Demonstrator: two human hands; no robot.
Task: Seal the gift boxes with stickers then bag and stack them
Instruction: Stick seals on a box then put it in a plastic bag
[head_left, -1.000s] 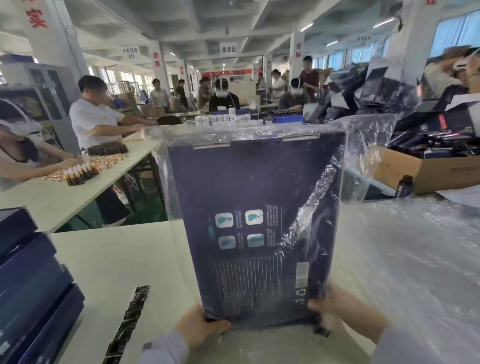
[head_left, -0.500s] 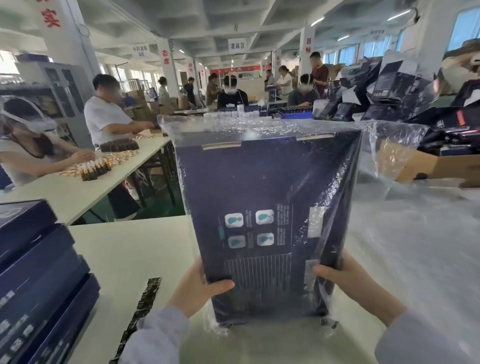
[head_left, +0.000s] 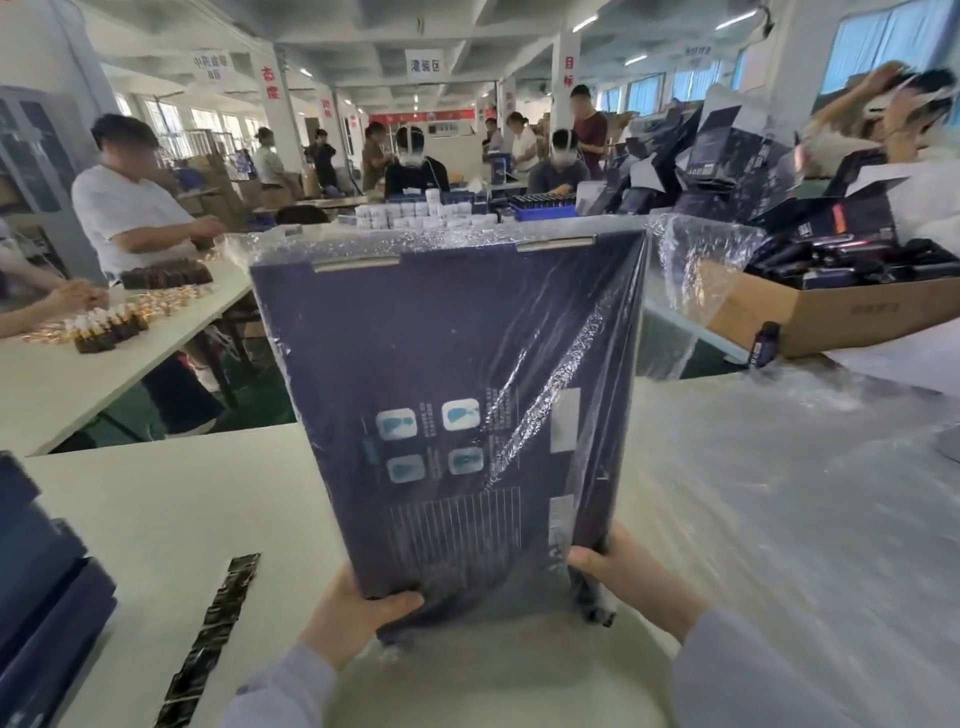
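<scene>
Both hands have slid lower on the gift box (head_left: 447, 364) vs 0.5 s ago, now at its bottom corners. L hand (head_left: 358, 618) grips the lower-left corner, thumb across the front. R hand (head_left: 639, 587) clamps the lower-right edge. Hands are apart, box between them. Box stands upright over the white table (head_left: 171, 509), inside a clear plastic bag (head_left: 670, 270). Box: flat, rectangular, matte navy card w/ four pale-blue icons & fine print. Bag: thin, glossy, crinkled, loose at top right.
</scene>
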